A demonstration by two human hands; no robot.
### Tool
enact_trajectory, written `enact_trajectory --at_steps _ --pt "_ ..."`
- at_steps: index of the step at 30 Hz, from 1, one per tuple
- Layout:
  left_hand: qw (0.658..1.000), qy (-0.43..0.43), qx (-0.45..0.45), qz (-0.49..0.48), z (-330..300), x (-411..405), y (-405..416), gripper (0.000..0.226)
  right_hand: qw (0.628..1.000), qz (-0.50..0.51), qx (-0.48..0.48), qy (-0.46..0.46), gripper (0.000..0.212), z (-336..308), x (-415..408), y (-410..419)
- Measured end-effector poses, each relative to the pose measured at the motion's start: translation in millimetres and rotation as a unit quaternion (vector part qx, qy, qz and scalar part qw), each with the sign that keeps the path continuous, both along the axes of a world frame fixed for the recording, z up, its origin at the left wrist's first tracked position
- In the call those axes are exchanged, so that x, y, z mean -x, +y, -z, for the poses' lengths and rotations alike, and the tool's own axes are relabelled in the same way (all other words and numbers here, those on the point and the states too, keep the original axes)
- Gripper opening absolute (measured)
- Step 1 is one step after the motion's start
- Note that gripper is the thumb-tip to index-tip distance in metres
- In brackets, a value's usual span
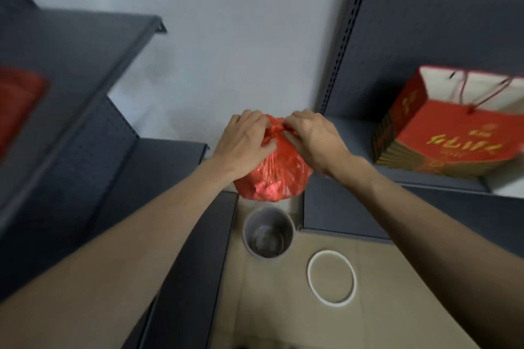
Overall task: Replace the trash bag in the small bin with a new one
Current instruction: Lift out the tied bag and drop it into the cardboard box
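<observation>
Head view:
Trash bag (272, 176): red plastic, full, held in the air above the bin; neck gathered at top.
Left hand (245, 144): on bag neck, left side; fingers (266, 147) clamped on bunched plastic.
Right hand (312, 139): on bag neck, right side; fingers (289, 125) pinched tight on same bunch, touching left-hand grip.
Bin (268, 232): small, grey, round, upright on floor (382, 320); no liner inside; directly below bag, not touching it.
Ring (331, 278): white hoop, flat on floor, just beside bin to its right, apart from it.
Shelving (71, 45): dark grey units L and R of bin.
Gift bag (450, 122): red w/ gold print, on R shelf, mouth open, well apart from hands.
</observation>
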State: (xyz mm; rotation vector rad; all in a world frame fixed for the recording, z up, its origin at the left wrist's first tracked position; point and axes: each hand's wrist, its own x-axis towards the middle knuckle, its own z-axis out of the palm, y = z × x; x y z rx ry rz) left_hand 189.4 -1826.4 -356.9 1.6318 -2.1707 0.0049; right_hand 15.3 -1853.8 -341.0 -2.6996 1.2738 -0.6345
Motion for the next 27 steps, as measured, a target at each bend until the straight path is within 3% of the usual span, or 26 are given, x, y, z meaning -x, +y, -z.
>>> enact_trajectory --at_steps 6,13,19,27 --pt "1.0 0.005 0.023 0.011 -181 1 5 0.027 0.999 -0.013 0.046 -0.001 0.023 -185 5 4" --pt "0.999 -0.025 0.04 -0.017 -314 -7 25 0.028 0.992 -0.028 0.122 -0.004 0.027 -306 -7 14" --pt "0.995 -0.064 0.032 -0.07 -365 -30 49 0.025 0.985 -0.119 0.123 -0.021 0.029 -347 -29 3" --pt "0.964 -0.069 0.06 -0.249 -383 -67 130 0.024 0.939 -0.318 0.117 -0.055 0.028 -374 -104 25"
